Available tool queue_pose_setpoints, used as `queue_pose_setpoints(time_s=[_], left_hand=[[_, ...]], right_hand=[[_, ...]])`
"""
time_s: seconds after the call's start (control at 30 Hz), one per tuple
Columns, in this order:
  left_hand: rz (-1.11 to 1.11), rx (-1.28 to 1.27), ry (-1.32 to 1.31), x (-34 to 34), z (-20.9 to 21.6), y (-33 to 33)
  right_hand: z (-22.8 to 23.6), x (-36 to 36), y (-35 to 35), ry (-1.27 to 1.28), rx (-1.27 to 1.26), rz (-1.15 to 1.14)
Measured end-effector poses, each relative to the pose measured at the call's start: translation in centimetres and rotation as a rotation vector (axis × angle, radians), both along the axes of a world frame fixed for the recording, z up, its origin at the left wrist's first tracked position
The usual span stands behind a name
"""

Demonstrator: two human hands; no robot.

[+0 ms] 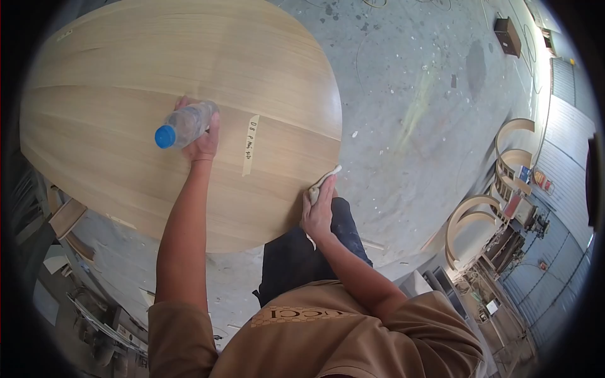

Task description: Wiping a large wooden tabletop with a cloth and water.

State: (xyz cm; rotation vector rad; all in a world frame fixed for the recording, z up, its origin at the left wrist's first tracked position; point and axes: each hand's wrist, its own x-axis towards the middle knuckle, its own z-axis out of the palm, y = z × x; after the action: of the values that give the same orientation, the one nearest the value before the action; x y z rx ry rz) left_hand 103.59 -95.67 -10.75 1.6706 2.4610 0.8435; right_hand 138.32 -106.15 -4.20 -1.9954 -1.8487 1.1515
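Observation:
A large pale wooden tabletop-like panel [277, 69] with a rounded edge spreads out in front of me. My left hand [205, 142] is wrapped round a clear plastic bottle [188, 125] with a blue cap [165, 137], over the middle of the panel. The bottle is tilted, its cap toward the left and near me. At the panel's near right edge, my right hand [319, 211] is closed on a whitish cloth [324, 183], pressing it against the rim. A strip of tape [251, 146] with handwriting is stuck on the wood between my hands.
Grey concrete floor [403, 82] with stains lies to the right. A brown box [507, 36] stands at the far right. Curved wooden frames [469, 220] lean near the corrugated metal wall [542, 252]. Timber pieces [68, 217] stand beside the panel's left edge.

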Motion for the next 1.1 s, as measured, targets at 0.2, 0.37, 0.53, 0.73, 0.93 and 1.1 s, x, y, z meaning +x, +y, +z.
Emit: queue_pose_setpoints(time_s=[0.2, 0.37, 0.53, 0.73, 0.93, 1.1], left_hand=[[0.041, 0.073, -0.096, 0.6, 1.5, 0.4], [0.080, 0.014, 0.007, 0.9, 2.9, 1.3], [0.036, -0.037, -0.028, 1.0, 3.4, 1.7], [0.050, -0.038, 0.042, 0.3, 3.9, 0.4], [0.057, -0.037, -0.026, 0.7, 3.1, 3.8], [0.128, -0.125, -0.050, 0.9, 5.3, 0.6]], right_hand=[[-1.7, -1.0, 9.7, -0.182, 0.277, 0.096], [-1.9, -4.2, 24.4, -0.205, 0.425, 0.428], [-3.1, -10.8, 36.2, -0.250, 0.586, 0.737], [-4.5, -26.5, 43.7, -0.023, 0.703, 1.049], [-6.8, -39.9, 49.2, -0.079, 0.788, 1.137], [-4.1, -27.2, 45.3, 0.079, 0.657, 1.258]])
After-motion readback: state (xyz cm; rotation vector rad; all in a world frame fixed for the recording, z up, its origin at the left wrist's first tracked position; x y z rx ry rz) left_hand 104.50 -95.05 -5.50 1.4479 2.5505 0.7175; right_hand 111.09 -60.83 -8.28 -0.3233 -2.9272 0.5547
